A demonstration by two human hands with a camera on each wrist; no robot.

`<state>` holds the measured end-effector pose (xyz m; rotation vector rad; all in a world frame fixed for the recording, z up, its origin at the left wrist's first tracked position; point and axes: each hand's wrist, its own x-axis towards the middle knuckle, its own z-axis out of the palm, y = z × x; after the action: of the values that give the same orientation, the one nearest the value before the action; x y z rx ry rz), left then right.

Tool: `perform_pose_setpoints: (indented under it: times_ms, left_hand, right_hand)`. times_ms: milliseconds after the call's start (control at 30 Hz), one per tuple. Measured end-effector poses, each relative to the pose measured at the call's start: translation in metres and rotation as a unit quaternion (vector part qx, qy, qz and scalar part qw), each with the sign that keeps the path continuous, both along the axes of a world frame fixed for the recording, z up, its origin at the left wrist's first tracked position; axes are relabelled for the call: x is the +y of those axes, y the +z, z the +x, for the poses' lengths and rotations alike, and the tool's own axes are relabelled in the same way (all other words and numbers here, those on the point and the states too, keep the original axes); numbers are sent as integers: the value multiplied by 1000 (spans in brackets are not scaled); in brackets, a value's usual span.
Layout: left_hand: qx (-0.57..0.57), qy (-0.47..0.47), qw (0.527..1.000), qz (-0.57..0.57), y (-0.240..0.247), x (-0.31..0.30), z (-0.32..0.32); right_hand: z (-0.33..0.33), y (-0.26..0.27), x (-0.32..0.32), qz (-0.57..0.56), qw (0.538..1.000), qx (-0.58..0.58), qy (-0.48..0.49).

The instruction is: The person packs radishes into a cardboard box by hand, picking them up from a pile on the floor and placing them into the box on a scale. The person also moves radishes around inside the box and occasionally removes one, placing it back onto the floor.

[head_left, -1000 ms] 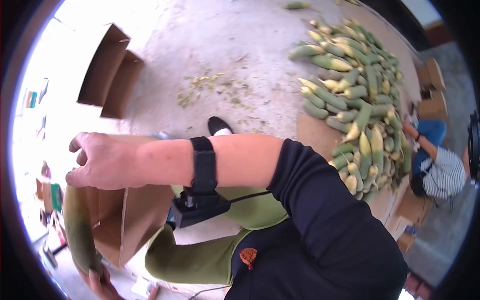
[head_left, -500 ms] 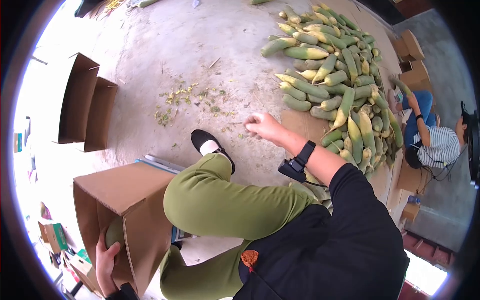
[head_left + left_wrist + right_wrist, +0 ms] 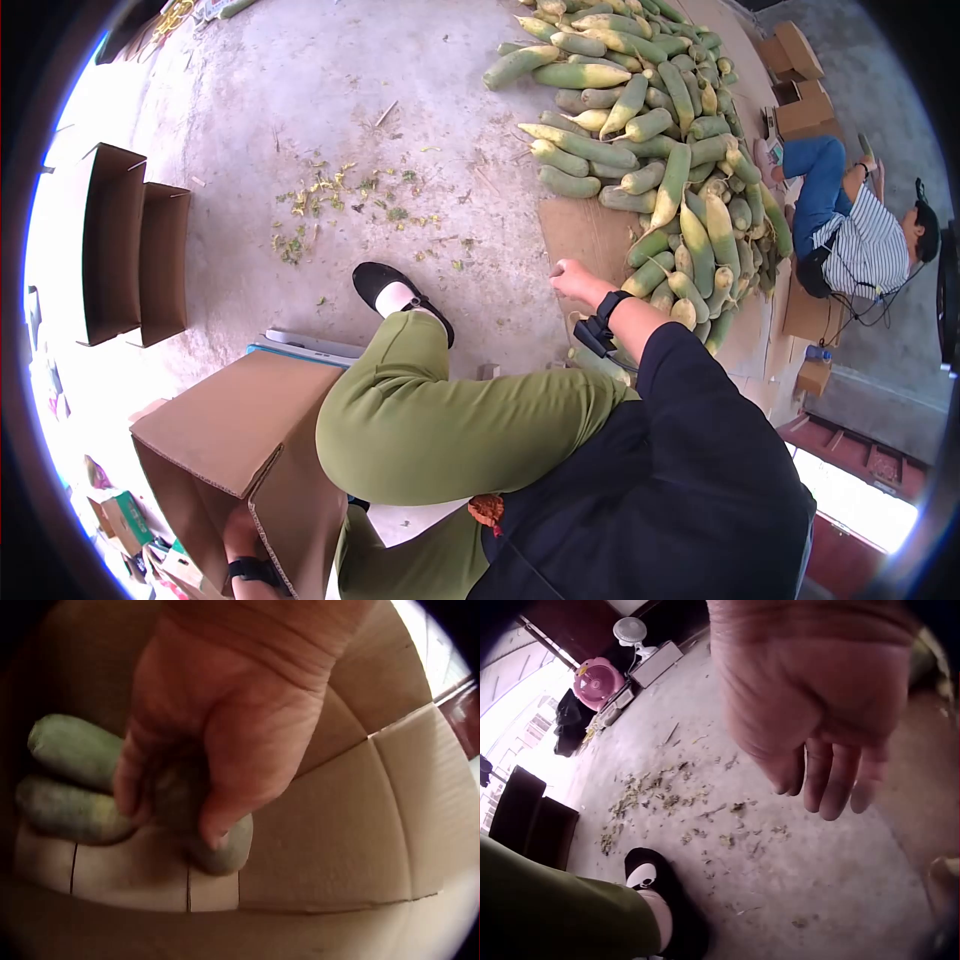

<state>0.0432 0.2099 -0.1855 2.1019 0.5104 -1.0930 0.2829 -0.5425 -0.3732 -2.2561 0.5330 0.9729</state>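
Observation:
Reaching inside the cardboard box [image 3: 235,410] is my left hand [image 3: 240,538]. The left wrist view shows that hand [image 3: 225,712] curled round a green radish [image 3: 229,853], which it mostly covers. Two more radishes [image 3: 79,750] [image 3: 71,814] lie on the box bottom beside it. My right hand [image 3: 578,281] is above the floor at the near left edge of the radish pile [image 3: 690,180]. In the right wrist view the hand [image 3: 817,705] is empty, its fingers loosely bent.
Leaf scraps [image 3: 330,195] litter the concrete floor beyond my foot [image 3: 385,285]. Two open cartons [image 3: 115,240] stand at the left. A bare cardboard sheet [image 3: 590,235] borders the pile. A seated person [image 3: 860,235] is at the right, near other boxes [image 3: 805,110].
My right hand has moved from the box across to the pile's side, away from the radish. My left hand has carried that radish down, deeper into the box.

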Motion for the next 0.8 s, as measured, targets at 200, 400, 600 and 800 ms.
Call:
perform_pose_setpoints:
  times_ms: [200,400,600,800]
  left_hand:
    - [121,239,960,-76,86,-72,70]
    - [-170,368,912,62,179,-126,60]
    - [-303,324,879,176,218,-213,36]
    - [-330,330,852,235,223,-258,20]
  right_hand:
    - [0,2,-56,2,994,-27,-102]
    - [4,-1,-127,43,942,-71,-326]
    - [17,-14,-198,115,797,-100,-584]
    - [30,-8,-207,31,842,-112,-527]
